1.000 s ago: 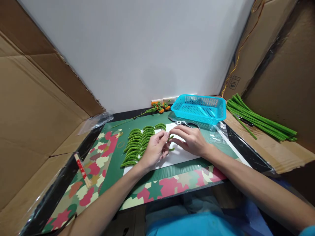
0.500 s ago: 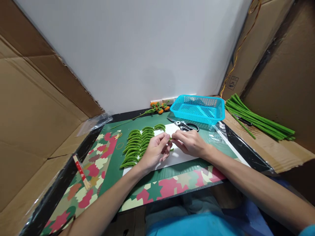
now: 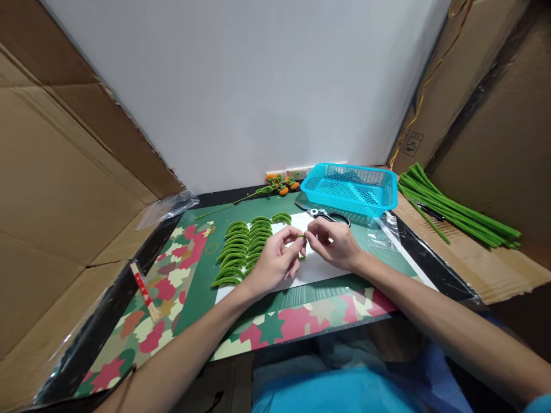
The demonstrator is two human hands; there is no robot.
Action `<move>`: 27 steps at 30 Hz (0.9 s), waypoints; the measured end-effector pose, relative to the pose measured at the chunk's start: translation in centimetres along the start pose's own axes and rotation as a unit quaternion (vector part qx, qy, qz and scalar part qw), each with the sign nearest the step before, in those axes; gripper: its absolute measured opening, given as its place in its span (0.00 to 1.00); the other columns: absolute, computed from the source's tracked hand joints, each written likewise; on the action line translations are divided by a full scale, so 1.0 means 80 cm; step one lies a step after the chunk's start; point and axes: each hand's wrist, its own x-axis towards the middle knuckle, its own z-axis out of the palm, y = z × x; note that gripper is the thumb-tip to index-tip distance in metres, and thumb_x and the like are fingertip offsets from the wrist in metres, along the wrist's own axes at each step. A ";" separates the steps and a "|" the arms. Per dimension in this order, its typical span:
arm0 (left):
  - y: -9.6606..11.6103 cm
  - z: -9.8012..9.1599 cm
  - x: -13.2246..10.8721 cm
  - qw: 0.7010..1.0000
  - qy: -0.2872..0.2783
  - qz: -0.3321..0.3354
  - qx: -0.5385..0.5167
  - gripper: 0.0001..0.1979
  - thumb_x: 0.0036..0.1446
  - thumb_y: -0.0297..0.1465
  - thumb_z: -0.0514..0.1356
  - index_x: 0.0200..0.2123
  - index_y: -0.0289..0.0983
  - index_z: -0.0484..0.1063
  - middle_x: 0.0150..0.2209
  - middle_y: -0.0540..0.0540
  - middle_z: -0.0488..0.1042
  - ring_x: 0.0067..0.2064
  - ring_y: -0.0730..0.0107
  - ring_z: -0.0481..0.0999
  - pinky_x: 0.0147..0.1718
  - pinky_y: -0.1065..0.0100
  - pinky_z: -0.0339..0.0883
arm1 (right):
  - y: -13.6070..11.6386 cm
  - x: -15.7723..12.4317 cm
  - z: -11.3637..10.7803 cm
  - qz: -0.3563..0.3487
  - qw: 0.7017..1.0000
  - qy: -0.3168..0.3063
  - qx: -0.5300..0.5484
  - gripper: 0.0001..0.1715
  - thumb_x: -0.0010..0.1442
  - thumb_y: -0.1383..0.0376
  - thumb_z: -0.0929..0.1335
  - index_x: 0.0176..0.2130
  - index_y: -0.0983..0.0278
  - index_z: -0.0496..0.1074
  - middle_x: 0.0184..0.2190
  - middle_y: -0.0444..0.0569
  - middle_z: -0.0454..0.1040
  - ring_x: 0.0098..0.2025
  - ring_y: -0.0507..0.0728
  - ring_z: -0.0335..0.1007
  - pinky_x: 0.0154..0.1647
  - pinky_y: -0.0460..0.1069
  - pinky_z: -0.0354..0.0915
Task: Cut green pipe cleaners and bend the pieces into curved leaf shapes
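Observation:
Over a white sheet [image 3: 319, 272], my left hand [image 3: 279, 256] and my right hand [image 3: 333, 244] meet, fingertips closed on a short green pipe cleaner [image 3: 302, 236]. Most of that piece is hidden by the fingers. Left of my hands lie rows of bent green pipe cleaner pieces [image 3: 235, 248], curved like arcs. One more green end shows just below my fingers. Scissors [image 3: 339, 219] with black and white handles rest just beyond my right hand.
A blue perforated basket [image 3: 350, 209] stands at the back right. Long green pipe cleaners [image 3: 460, 212] lie on cardboard at the right. An orange flower stem [image 3: 258, 194] lies along the back. Chopsticks in a red-and-white wrapper [image 3: 144, 291] are at the left.
My right hand's fingers have shifted and bent more at the pipe cleaner, while my left fingers have curled closer around it. The camera view has shifted slightly.

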 end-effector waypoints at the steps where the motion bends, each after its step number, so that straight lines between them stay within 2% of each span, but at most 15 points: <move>1: -0.002 0.001 -0.001 0.999 0.018 0.014 0.023 0.16 0.66 0.44 0.65 0.42 0.37 0.69 0.32 0.54 0.70 0.16 0.84 0.65 0.12 0.78 0.52 | 0.000 0.000 0.001 0.014 1.000 0.000 0.009 0.08 0.69 0.65 0.67 0.35 0.61 0.68 0.22 0.39 0.69 0.19 0.47 0.60 0.22 0.44 0.57; 5: -0.007 0.000 -0.006 0.986 0.092 0.048 0.134 0.12 0.65 0.40 0.65 0.42 0.38 0.71 0.33 0.53 0.71 0.19 0.83 0.66 0.15 0.78 0.56 | -0.002 0.003 0.004 0.082 0.994 -0.027 0.066 0.10 0.69 0.63 0.68 0.34 0.62 0.70 0.21 0.40 0.72 0.20 0.48 0.65 0.22 0.43 0.59; 9: -0.006 -0.001 -0.008 0.976 0.125 0.039 0.173 0.13 0.67 0.43 0.62 0.41 0.39 0.71 0.30 0.53 0.73 0.17 0.81 0.66 0.13 0.77 0.54 | -0.007 0.005 0.006 0.119 0.988 -0.028 0.091 0.12 0.71 0.61 0.68 0.35 0.64 0.73 0.20 0.41 0.74 0.19 0.49 0.68 0.23 0.44 0.61; 16: -0.003 -0.001 -0.005 0.982 0.132 0.048 0.129 0.16 0.67 0.45 0.63 0.41 0.38 0.70 0.33 0.53 0.71 0.15 0.82 0.67 0.10 0.77 0.52 | -0.006 -0.001 0.010 0.032 0.999 -0.001 -0.005 0.09 0.69 0.62 0.70 0.40 0.64 0.78 0.19 0.40 0.75 0.17 0.48 0.64 0.23 0.44 0.59; 20: -0.005 -0.003 -0.004 0.987 0.115 0.048 0.104 0.15 0.67 0.44 0.63 0.41 0.38 0.69 0.33 0.53 0.71 0.15 0.83 0.67 0.11 0.78 0.53 | -0.005 -0.001 0.010 0.018 1.000 -0.007 -0.018 0.05 0.68 0.64 0.70 0.41 0.63 0.77 0.20 0.39 0.75 0.17 0.47 0.63 0.23 0.43 0.58; 27: -0.003 -0.003 -0.005 0.982 0.133 0.041 0.128 0.15 0.65 0.43 0.65 0.41 0.38 0.70 0.34 0.51 0.73 0.15 0.81 0.68 0.11 0.77 0.53 | 0.001 -0.002 0.009 -0.017 0.999 -0.008 -0.043 0.06 0.68 0.68 0.68 0.41 0.63 0.77 0.20 0.39 0.75 0.18 0.48 0.64 0.23 0.43 0.57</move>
